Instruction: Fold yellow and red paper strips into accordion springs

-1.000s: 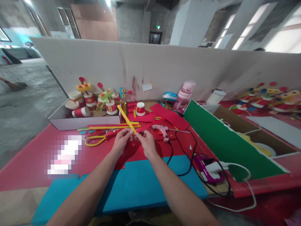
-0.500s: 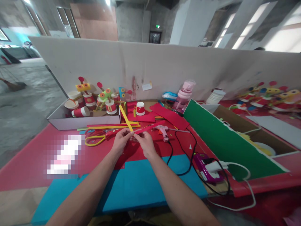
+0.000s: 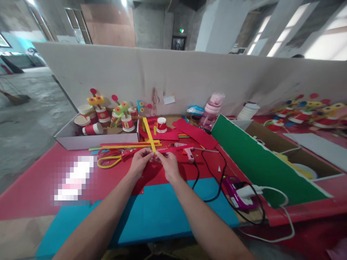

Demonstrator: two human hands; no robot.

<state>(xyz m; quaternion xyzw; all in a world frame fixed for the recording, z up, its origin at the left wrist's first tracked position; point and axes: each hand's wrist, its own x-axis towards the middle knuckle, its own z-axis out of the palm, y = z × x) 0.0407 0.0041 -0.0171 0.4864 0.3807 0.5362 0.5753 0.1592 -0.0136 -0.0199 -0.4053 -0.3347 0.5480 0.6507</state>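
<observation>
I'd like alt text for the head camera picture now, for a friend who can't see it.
A person's left hand and right hand pinch a yellow strip and a red strip where they meet, above a red table. A pink glue gun lies to the right; colourful cup figures stand in a shallow box at back left.

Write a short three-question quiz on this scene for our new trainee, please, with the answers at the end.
1. What colour is the strip pointing away from the person, its near end at the left hand and right hand? a) blue b) yellow c) green
2. True or false: the pink glue gun is in neither hand.
3. Fill in: the pale box of cups stands to the ____ of the lone cup.

Key: 1. b; 2. true; 3. left
</observation>
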